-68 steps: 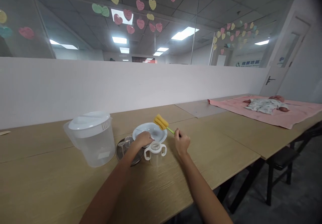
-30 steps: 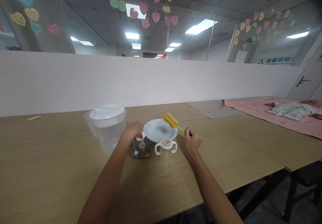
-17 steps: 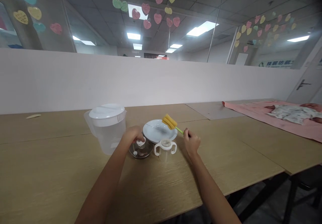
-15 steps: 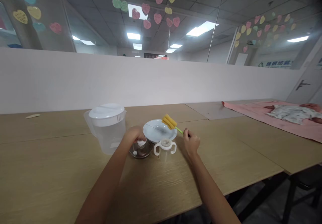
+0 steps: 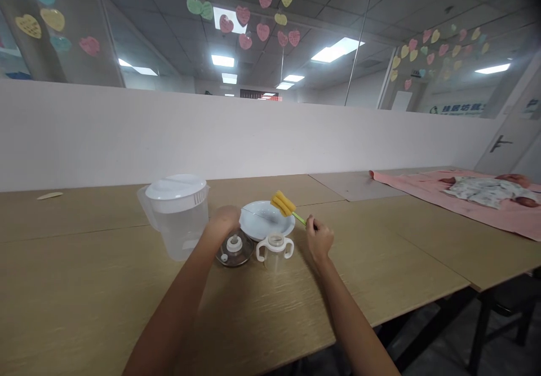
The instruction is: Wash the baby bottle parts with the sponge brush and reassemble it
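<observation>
My right hand (image 5: 319,237) is closed around the green handle of a bottle brush with a yellow sponge head (image 5: 283,203), held above the rim of a white bowl (image 5: 260,218). Blurred, my left hand (image 5: 226,219) hovers by the bowl's left side, and its fingers cannot be made out. Below it a dark round dish (image 5: 243,256) carries a white bottle nipple with its collar (image 5: 234,243) and a small white piece (image 5: 224,257). In front of the bowl stands an uncapped clear baby bottle (image 5: 274,257) with two white handles.
A clear pitcher with a white lid (image 5: 180,212) stands left of the dish. At the far right, a baby-like figure in patterned clothes (image 5: 482,191) lies on a pink cloth (image 5: 416,193). A white wall (image 5: 253,139) backs the wooden table (image 5: 105,297).
My left hand has let go of the white nipple piece on the dish and lifted slightly up and away. The right hand keeps the sponge brush in nearly the same place.
</observation>
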